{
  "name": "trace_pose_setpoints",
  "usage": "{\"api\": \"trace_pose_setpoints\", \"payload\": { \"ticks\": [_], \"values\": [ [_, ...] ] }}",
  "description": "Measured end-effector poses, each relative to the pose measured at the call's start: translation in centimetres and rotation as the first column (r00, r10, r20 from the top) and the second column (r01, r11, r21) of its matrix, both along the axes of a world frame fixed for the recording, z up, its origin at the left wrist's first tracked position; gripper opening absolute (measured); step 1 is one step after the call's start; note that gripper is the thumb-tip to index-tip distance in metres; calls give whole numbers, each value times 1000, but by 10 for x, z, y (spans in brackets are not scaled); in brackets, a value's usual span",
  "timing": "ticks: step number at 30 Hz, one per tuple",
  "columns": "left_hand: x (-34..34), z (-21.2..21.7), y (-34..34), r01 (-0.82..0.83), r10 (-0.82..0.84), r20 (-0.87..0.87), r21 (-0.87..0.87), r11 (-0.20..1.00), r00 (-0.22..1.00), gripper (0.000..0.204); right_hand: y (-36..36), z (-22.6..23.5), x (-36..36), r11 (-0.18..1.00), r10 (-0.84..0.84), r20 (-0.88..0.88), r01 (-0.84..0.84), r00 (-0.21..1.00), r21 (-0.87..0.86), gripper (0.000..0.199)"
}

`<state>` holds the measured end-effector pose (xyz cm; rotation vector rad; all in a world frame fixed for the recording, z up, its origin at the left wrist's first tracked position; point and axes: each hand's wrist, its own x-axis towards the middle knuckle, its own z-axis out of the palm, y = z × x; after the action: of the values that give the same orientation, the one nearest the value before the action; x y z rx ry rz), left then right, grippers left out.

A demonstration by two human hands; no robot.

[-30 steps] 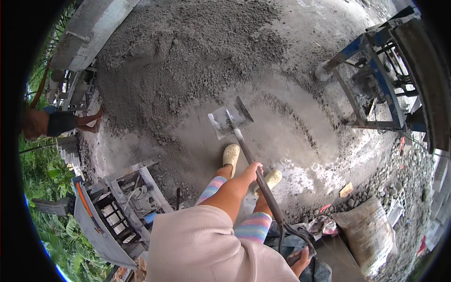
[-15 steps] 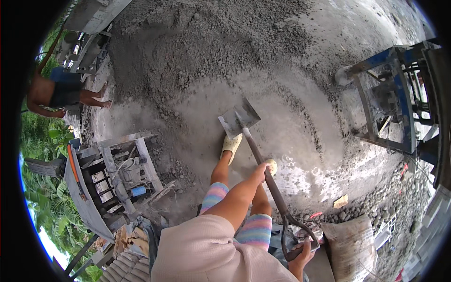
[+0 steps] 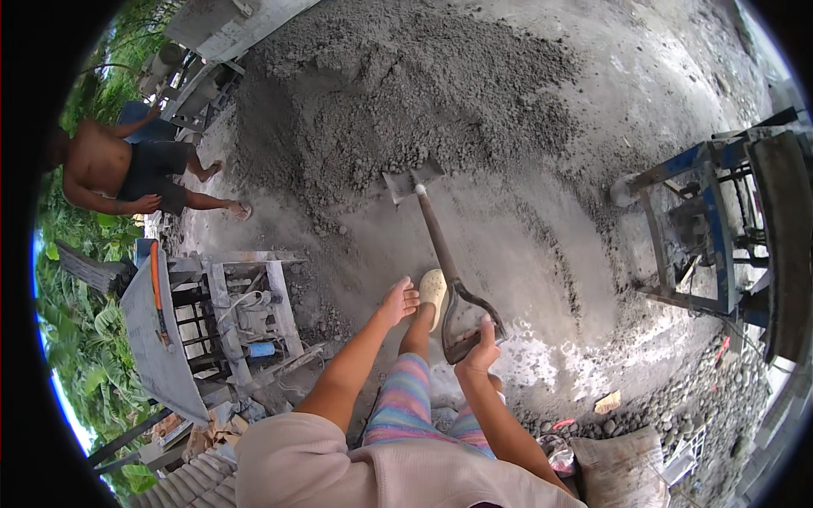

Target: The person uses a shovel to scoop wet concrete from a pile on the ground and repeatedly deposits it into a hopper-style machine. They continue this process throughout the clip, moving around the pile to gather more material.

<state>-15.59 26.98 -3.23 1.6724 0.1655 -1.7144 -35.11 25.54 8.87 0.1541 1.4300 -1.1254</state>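
Note:
A shovel with a long shaft and a D-shaped handle reaches away from me. Its flat metal blade meets the near edge of a heap of grey sand mix. Around the handle's crossbar, my right hand is closed. My left hand is off the shaft, above the ground just left of my pale clog; it holds nothing, its fingers slightly bent and apart.
At left stands a metal-framed machine with an orange-handled tool on it; a shirtless person walks beyond. A blue-framed machine is at right. Gravel and a stuffed sack lie at lower right.
The shovel has gone forward, its blade now at the heap. My left hand has let go of the shaft and moved left. My right hand has moved forward with the handle. The other person has shifted.

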Motion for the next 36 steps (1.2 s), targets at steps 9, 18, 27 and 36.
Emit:
{"api": "trace_pose_setpoints", "payload": {
  "ticks": [9,18,27,36],
  "values": [
    [24,50,151,81,-109,120,217,973,987,19,12,-34,-34,982,-50,-15,52,999,183,33],
    [10,80,244,-66,42,118,212,975,992,21,43,-29,-31,907,-77,160,3,984,421,29],
    [30,107,281,-220,207,129,94,971,970,18,57,-39,-16,928,-58,291,-55,955,369,41],
    [102,89,246,113,-151,152,235,965,977,12,68,-98,-3,937,-145,213,65,966,342,45]
  ]
}}
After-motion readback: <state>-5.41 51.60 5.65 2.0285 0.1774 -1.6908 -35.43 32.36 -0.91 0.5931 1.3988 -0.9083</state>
